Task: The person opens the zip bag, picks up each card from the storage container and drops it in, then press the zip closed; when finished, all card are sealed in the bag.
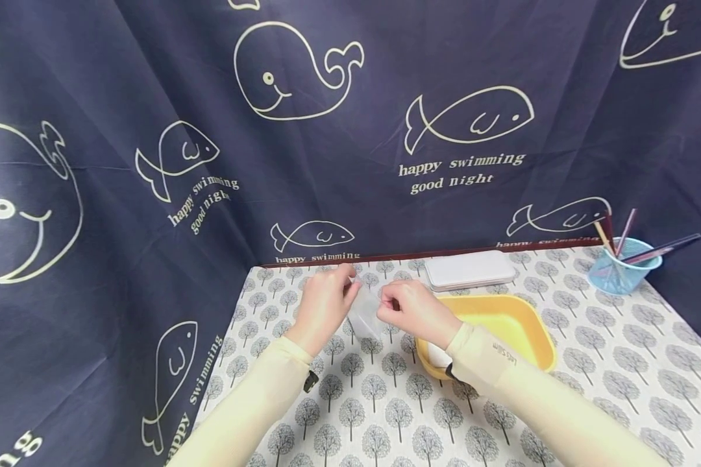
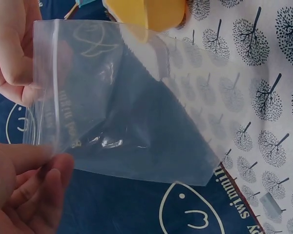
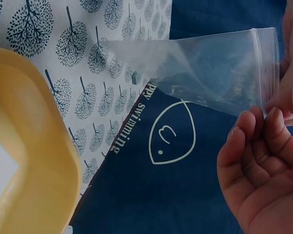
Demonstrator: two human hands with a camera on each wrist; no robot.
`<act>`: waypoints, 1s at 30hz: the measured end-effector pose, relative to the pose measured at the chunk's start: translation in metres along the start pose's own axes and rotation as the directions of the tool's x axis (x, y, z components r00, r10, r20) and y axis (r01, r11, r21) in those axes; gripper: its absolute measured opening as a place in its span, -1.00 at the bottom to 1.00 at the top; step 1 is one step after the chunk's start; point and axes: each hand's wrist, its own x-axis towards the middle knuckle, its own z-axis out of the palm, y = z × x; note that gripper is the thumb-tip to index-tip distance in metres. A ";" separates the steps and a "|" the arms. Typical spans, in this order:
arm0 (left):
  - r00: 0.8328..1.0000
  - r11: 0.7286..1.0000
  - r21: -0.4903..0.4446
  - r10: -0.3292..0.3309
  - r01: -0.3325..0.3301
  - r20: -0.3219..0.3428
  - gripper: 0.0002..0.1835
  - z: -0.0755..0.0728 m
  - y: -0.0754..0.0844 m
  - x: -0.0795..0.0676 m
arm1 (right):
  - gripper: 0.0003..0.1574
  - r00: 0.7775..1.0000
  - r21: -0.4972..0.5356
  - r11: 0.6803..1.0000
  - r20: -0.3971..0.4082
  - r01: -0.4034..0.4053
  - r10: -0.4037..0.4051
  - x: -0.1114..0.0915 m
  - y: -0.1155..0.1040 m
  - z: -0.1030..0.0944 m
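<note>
A clear zip-lock bag hangs between my two hands, its zip end up at the fingers and the body slanting down, flat with nothing visible inside. My left hand pinches one corner of the zip end between thumb and fingers, as the left wrist view shows. At the opposite corner, my right hand pinches the same edge with curled fingers. The bag is faint in the head view, above the tree-print tablecloth. Whether its zip is sealed I cannot tell.
Under my right forearm stands a yellow bin with something white in it. Behind it lies a flat white case. A blue mesh cup with several pencils stands at the back right. A dark fish-print curtain hangs behind the table.
</note>
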 end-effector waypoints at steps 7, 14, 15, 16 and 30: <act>0.997 0.997 0.043 0.060 -0.059 -0.041 -0.98 0.001 -0.001 0.002 | -0.70 0.997 0.043 0.996 -0.011 -0.078 0.078 -0.002 0.004 0.000; 0.997 0.997 0.052 0.059 -0.056 -0.051 -0.84 0.002 0.001 0.004 | -0.72 0.993 0.069 0.992 -0.031 -0.109 0.111 -0.004 0.003 0.002; 0.997 0.997 0.052 0.060 -0.057 -0.056 -0.82 0.003 0.001 0.004 | -0.72 0.993 0.072 0.991 -0.030 -0.114 0.116 -0.004 0.002 0.003; 0.996 0.997 0.050 0.065 -0.062 -0.063 -0.81 0.003 0.001 0.005 | -0.73 0.992 0.073 0.990 -0.027 -0.121 0.123 -0.005 0.001 0.004; 0.990 0.996 0.043 0.084 -0.080 -0.115 -0.92 0.006 -0.001 0.005 | -0.42 0.969 0.031 0.973 0.104 -0.230 0.226 -0.022 -0.001 0.013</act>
